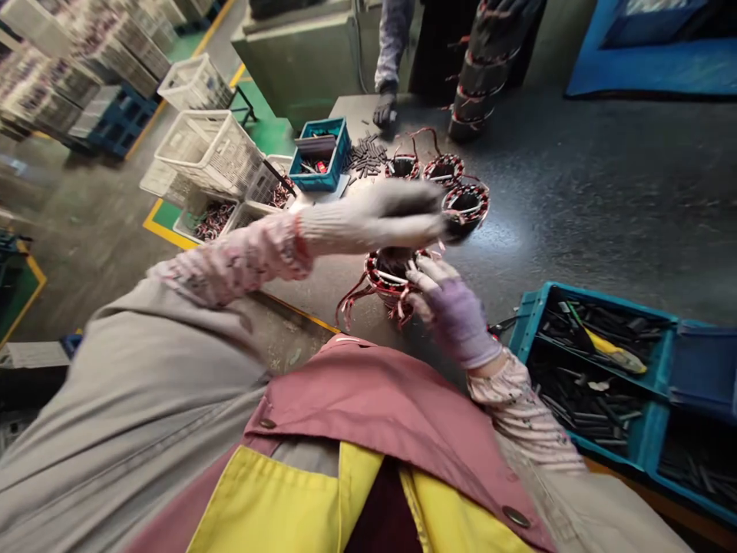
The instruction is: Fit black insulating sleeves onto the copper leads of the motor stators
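Observation:
My left hand [383, 219], in a whitish glove with dark-stained fingers, stretches over the near motor stator [387, 286] with its fingers straight and somewhat blurred. Its fingertips come close to another stator [480, 201] further back; whether they touch it I cannot tell. My right hand [457, 311], in a purple and white glove, has its fingers bent onto the right rim of the near stator. That stator has red and white windings round a dark bore, and pinkish leads hang from its side. Two more stators, one of them here [443, 167], stand behind my left hand.
Black sleeve pieces [367, 157] lie beside a teal bin [318, 180]. At right, teal bins [530, 315] hold black tubes and yellow-handled cutters [616, 352]. Across the table [576, 192] are a co-worker's gloved hand [385, 107] and a stator stack [475, 92]. White crates [210, 150] stand left.

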### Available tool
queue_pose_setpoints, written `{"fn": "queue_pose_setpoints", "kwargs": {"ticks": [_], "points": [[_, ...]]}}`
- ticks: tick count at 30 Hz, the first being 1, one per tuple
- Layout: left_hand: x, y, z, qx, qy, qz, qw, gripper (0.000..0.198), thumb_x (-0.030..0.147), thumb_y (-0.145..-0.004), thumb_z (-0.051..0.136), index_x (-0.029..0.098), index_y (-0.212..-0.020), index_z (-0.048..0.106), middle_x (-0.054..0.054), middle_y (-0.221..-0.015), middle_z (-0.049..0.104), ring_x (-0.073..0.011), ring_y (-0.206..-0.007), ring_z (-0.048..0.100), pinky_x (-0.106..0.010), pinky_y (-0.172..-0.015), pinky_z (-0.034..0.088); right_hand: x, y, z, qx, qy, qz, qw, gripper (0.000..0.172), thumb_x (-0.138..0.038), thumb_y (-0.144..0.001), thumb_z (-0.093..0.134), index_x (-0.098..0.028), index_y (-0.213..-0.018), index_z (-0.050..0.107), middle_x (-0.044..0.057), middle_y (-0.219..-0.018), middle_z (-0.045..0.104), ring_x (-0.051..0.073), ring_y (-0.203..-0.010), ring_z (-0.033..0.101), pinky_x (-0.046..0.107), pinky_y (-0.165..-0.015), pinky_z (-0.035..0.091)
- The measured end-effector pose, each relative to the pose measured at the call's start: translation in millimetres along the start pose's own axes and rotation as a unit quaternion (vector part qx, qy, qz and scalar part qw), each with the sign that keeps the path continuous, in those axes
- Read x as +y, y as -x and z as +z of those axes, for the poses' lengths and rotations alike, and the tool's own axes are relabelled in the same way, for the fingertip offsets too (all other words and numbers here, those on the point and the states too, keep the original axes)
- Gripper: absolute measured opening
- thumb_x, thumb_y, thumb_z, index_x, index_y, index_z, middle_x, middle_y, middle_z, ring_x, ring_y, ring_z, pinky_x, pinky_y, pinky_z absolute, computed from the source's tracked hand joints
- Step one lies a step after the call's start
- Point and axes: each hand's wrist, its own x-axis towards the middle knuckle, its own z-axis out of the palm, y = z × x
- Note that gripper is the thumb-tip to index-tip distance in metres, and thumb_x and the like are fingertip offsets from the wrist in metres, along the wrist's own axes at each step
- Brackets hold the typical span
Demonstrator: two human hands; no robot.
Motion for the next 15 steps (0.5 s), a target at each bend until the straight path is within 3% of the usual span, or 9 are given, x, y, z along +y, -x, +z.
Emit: {"fn": "queue_pose_setpoints", "kwargs": {"ticks": [2, 5, 7, 9, 12, 13, 15], "points": [[-9.6, 7.9, 5.4, -0.012, -0.039, 0.053, 0.998, 0.016, 0.028, -0.094, 0.059, 0.016, -0.096, 0.07, -0.01, -0.112, 0.068, -0.0183, -0.098, 0.065, -0.033, -0.089, 0.051, 0.7, 6.2, -3.8, 0.079, -0.064, 0.011, 0.995, 0.046, -0.038, -0.101, 0.043, -0.014, -0.137, 0.056, 0.017, -0.139, 0.06, 0.027, -0.133, 0.054, 0.046, -0.111, 0.048], [-22.9, 7.7, 41.7, -0.099, -0.162, 0.076, 0.979, 0.008, 0.026, -0.085, 0.068, 0.02, -0.087, 0.073, -0.012, -0.117, 0.068, -0.0274, -0.115, 0.061, -0.041, -0.098, 0.049, -2.5, -14.7, 0.7, 0.166, -0.16, 0.114, 0.966, 0.051, -0.041, -0.104, 0.026, -0.016, -0.139, 0.055, 0.017, -0.134, 0.063, 0.025, -0.128, 0.059, 0.048, -0.107, 0.051], [-28.3, -1.2, 71.0, -0.122, -0.187, 0.057, 0.973, 0.016, 0.031, -0.083, 0.071, 0.02, -0.094, 0.074, -0.013, -0.111, 0.07, -0.029, -0.11, 0.063, -0.039, -0.091, 0.051, -3.8, -50.9, 10.1, 0.15, -0.218, 0.16, 0.951, 0.053, -0.044, -0.105, 0.022, -0.019, -0.13, 0.062, 0.014, -0.125, 0.068, 0.023, -0.118, 0.065, 0.045, -0.101, 0.054], [-30.9, -12.7, 90.1, -0.128, -0.175, 0.038, 0.976, 0.031, 0.041, -0.083, 0.071, 0.019, -0.105, 0.074, -0.014, -0.105, 0.071, -0.0272, -0.096, 0.067, -0.035, -0.076, 0.052, -2.2, -92.8, 19.3, 0.087, -0.235, 0.174, 0.952, 0.049, -0.051, -0.103, 0.03, -0.021, -0.115, 0.068, 0.01, -0.111, 0.073, 0.021, -0.107, 0.068, 0.042, -0.099, 0.054], [-34.5, -22.7, 88.5, -0.137, -0.147, 0.068, 0.977, 0.035, 0.046, -0.086, 0.067, 0.02, -0.108, 0.075, -0.013, -0.106, 0.071, -0.0235, -0.084, 0.069, -0.031, -0.064, 0.048, 4.1, -132.3, 19.1, -0.001, -0.238, 0.187, 0.953, 0.046, -0.056, -0.099, 0.043, -0.019, -0.099, 0.07, 0.007, -0.094, 0.074, 0.019, -0.093, 0.069, 0.04, -0.095, 0.055], [-37.4, -21.8, 81.3, -0.125, -0.128, 0.088, 0.98, 0.031, 0.044, -0.087, 0.066, 0.02, -0.105, 0.076, -0.013, -0.108, 0.071, -0.0226, -0.084, 0.069, -0.03, -0.064, 0.048, 6.4, -133.9, 13.0, 0.007, -0.259, 0.197, 0.946, 0.046, -0.055, -0.099, 0.042, -0.018, -0.101, 0.07, 0.007, -0.095, 0.074, 0.018, -0.092, 0.069, 0.039, -0.093, 0.055], [-48.7, -12.4, 63.2, -0.071, -0.04, 0.13, 0.988, 0.025, 0.041, -0.087, 0.066, 0.021, -0.097, 0.078, -0.011, -0.107, 0.072, -0.0211, -0.087, 0.069, -0.03, -0.07, 0.05, 10.3, -119.3, -6.4, 0.101, -0.308, 0.222, 0.92, 0.047, -0.053, -0.1, 0.038, -0.018, -0.112, 0.066, 0.008, -0.103, 0.074, 0.017, -0.094, 0.07, 0.037, -0.089, 0.057]]}}
